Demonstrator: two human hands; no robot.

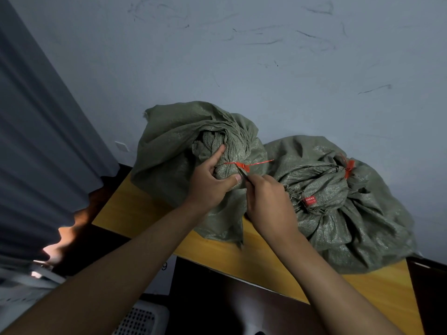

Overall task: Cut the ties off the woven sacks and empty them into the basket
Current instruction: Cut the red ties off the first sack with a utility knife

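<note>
Two green woven sacks stand side by side on a yellow wooden table [261, 259] against the wall. The left sack [174, 151] has its gathered neck bound by a red tie [244, 165]. My left hand [210, 182] grips that neck just below the tie, forefinger stretched up along the bunched cloth. My right hand [268, 204] holds a small dark cutting tool [243, 174] whose tip touches the red tie. The right sack [350, 209] is bound with its own red tie [348, 168] and carries a small red label.
A white perforated basket [142, 320] shows at the bottom edge, below the table's front. A grey curtain [41, 153] hangs at the left. The scuffed pale wall [266, 56] stands directly behind the sacks.
</note>
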